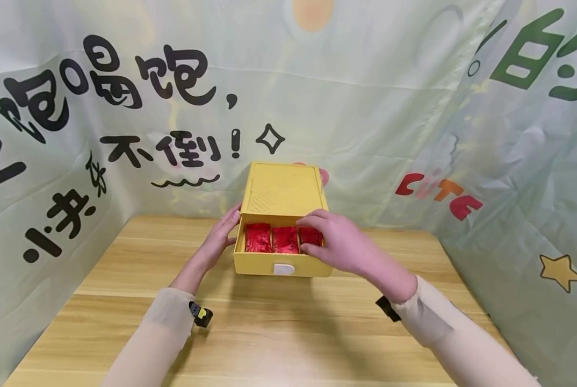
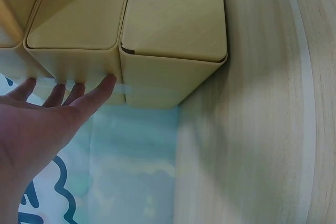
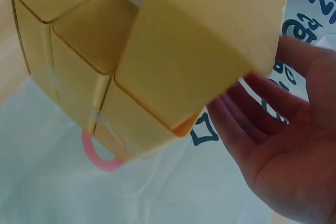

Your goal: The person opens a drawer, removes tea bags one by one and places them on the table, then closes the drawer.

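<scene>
A yellow drawer box [image 1: 286, 188] stands at the back of the table, its top drawer [image 1: 254, 264] pulled out. Inside the drawer lie a left red packet [image 1: 258, 238], a middle red packet [image 1: 285, 239] and a right red packet [image 1: 310, 236]. My left hand [image 1: 219, 236] rests with fairly straight fingers against the box's left side; the left wrist view shows its fingertips at the stacked drawer units. Over the drawer's right end is my right hand [image 1: 339, 242], fingers and thumb apart above the right packet, which they partly cover. In the right wrist view the fingers are partly hidden behind the drawer.
The wooden table [image 1: 279, 333] extends in front of the box and to both sides. A printed cloth [image 1: 366, 118] hangs close behind the box and along the left and right. A white pull tab [image 1: 284, 270] sits on the drawer front.
</scene>
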Available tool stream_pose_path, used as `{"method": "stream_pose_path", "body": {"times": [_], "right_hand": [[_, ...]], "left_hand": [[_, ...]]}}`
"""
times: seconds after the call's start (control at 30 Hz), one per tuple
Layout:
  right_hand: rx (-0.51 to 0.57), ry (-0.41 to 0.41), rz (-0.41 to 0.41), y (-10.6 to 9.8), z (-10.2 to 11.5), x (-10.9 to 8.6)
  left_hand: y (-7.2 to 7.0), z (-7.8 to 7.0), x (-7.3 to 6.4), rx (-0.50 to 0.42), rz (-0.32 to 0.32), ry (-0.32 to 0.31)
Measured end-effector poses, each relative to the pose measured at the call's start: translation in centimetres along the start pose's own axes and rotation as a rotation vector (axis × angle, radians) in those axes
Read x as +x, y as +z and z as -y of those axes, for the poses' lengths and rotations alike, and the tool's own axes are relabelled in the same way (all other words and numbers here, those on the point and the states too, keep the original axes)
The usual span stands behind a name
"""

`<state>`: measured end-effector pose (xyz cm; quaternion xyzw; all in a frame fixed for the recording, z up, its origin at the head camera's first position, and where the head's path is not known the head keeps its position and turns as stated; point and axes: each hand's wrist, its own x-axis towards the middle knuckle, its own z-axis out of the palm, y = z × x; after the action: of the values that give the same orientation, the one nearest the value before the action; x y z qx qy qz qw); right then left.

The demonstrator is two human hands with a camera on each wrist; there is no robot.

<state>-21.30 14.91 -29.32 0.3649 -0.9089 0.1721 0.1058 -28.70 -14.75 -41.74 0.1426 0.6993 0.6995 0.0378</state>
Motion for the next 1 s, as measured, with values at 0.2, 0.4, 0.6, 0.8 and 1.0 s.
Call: {"method": "stream_pose_path", "body": {"times": [0.2,0.4,0.6,0.8,1.0], "right_hand": [[-0.041,-0.015,0.180,-1.0,-0.5,1.7],[-0.056,0.023,0.314,-1.3,-0.7,2.9],[-0.117,-0.004,0.413,-1.2,-1.0,3.9],[-0.140,-0.006,0.474,-1.0,-1.1,4.4],[-0.156,-0.010,0.522,-0.8,-1.1,4.8]], "left_hand": [[-0.1,0.0,0.0,-0.002,0.006,0.005],[0.0,0.0,0.0,-0.005,0.008,0.011],[0.0,0.1,0.1,0.001,0.008,0.012],[0.0,0.0,0.2,0.002,0.009,0.013],[-0.1,-0.1,0.1,0.011,0.011,0.011]]}}
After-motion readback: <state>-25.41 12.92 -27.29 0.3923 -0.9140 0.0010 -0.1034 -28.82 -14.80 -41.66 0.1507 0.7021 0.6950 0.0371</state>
